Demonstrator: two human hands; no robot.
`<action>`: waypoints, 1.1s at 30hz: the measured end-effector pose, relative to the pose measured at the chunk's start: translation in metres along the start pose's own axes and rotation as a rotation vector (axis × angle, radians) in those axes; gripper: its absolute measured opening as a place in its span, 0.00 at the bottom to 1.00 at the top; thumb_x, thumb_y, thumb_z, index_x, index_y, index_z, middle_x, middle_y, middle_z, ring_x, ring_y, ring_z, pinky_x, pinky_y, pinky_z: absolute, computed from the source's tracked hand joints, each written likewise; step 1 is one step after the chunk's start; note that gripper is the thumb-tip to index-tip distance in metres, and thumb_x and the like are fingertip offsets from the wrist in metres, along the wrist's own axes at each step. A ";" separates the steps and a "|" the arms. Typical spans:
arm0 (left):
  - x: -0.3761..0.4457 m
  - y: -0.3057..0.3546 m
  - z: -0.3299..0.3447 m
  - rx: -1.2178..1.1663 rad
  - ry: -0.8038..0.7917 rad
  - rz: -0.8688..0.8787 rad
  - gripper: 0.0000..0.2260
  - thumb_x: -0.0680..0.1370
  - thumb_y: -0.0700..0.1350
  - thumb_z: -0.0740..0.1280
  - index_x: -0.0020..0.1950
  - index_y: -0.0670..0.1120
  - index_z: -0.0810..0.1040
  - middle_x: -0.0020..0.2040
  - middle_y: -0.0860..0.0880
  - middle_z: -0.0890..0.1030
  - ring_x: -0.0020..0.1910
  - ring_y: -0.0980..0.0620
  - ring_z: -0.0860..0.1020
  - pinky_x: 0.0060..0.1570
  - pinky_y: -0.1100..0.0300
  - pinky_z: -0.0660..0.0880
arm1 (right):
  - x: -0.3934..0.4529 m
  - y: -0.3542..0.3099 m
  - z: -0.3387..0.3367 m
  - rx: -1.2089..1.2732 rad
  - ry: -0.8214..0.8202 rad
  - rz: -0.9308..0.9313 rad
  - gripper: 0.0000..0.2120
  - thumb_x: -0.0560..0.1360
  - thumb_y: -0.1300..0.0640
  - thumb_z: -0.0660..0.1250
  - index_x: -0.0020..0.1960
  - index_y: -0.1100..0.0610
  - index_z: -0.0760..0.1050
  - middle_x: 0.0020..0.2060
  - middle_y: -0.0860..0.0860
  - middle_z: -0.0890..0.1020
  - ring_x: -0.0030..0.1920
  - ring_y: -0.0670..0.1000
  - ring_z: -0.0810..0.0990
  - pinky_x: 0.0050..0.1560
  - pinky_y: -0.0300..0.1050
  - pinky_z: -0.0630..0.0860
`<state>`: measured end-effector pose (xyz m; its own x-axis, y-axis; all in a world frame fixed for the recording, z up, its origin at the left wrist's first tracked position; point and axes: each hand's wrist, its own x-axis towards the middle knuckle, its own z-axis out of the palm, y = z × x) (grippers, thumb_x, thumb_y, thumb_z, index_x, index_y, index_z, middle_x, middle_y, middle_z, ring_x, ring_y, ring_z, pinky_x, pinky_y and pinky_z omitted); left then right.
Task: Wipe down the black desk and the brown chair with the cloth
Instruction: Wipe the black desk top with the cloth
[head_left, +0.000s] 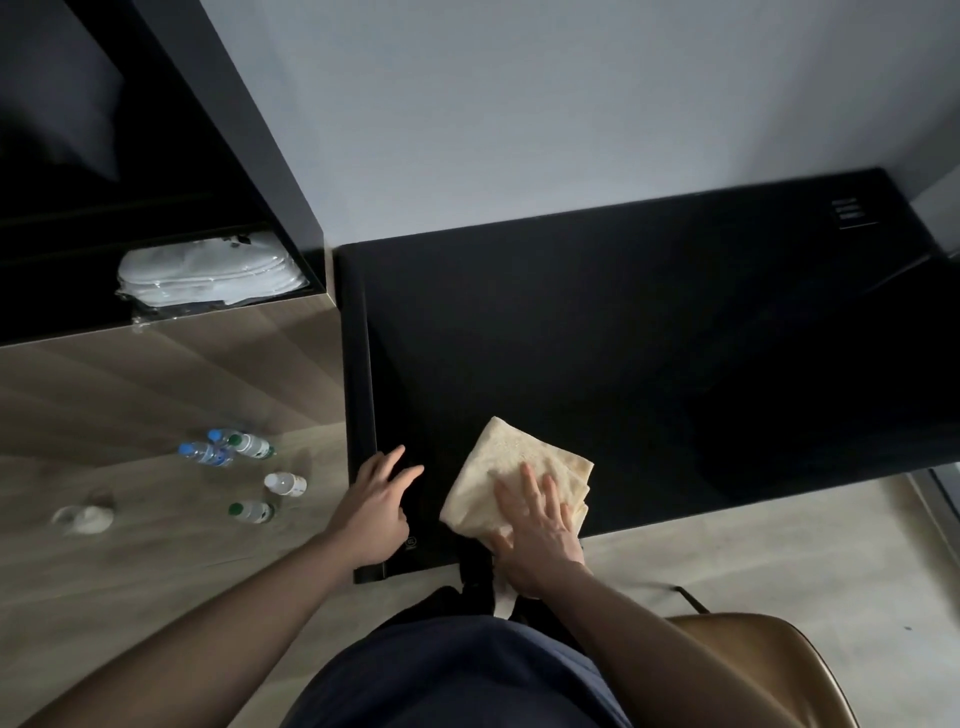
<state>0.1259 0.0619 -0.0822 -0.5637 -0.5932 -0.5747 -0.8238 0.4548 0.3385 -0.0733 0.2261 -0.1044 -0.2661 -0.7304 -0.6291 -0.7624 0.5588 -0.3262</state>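
Observation:
The black desk (649, 353) fills the middle and right of the head view, set against a pale wall. A folded cream cloth (506, 457) lies near the desk's front left corner. My right hand (537, 525) presses flat on the cloth's near part with fingers spread and straight. Resting on the desk's left front edge is my left hand (376, 506), fingers straight and holding nothing. The brown chair (748, 660) shows at the lower right, just behind my right forearm, partly cut off by the frame.
Several small water bottles (244, 457) and a crumpled white item (85, 517) stand on the wooden surface to the left. A dark shelf unit (156, 156) above it holds white packaged slippers (208, 273). A socket panel (849, 213) sits in the desk's far right corner.

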 end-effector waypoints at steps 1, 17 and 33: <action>0.003 0.004 0.000 0.029 -0.023 0.008 0.35 0.80 0.37 0.62 0.85 0.55 0.58 0.87 0.52 0.45 0.85 0.45 0.43 0.80 0.48 0.59 | -0.002 0.012 -0.003 0.013 0.016 0.027 0.34 0.86 0.37 0.53 0.84 0.36 0.37 0.82 0.46 0.28 0.81 0.57 0.26 0.83 0.65 0.41; 0.019 0.045 -0.005 0.126 -0.241 -0.046 0.42 0.77 0.33 0.59 0.87 0.58 0.46 0.85 0.54 0.35 0.85 0.44 0.37 0.82 0.41 0.52 | 0.009 -0.008 -0.028 0.285 -0.123 0.449 0.47 0.81 0.32 0.57 0.80 0.40 0.24 0.76 0.54 0.18 0.78 0.70 0.25 0.72 0.84 0.37; 0.091 0.178 -0.020 0.208 -0.267 0.074 0.41 0.76 0.35 0.59 0.87 0.55 0.49 0.86 0.51 0.36 0.85 0.43 0.39 0.82 0.43 0.54 | 0.014 0.125 -0.098 0.407 -0.138 0.513 0.44 0.80 0.29 0.56 0.82 0.36 0.28 0.76 0.50 0.18 0.80 0.67 0.26 0.74 0.81 0.37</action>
<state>-0.0737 0.0751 -0.0593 -0.5633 -0.3713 -0.7381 -0.7354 0.6325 0.2431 -0.2300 0.2470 -0.0844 -0.4371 -0.2902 -0.8513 -0.2687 0.9454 -0.1843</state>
